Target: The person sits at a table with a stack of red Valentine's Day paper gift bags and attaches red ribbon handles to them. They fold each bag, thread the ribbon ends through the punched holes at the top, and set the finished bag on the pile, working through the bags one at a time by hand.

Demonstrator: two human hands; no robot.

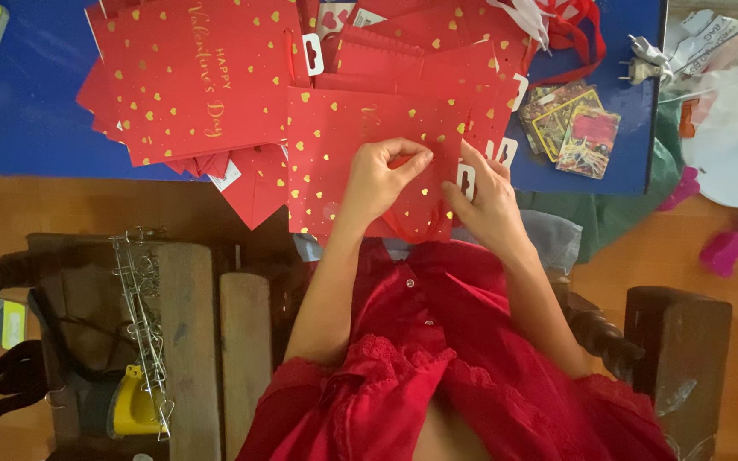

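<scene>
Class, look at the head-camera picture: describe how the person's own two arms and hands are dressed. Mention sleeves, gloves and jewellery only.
Both hands are bare: the left hand and the right hand wear no gloves, and no rings or watch can be seen. The forearms are uncovered. The red garment has short sleeves with lacy scalloped edges ending near the upper arms.
</scene>
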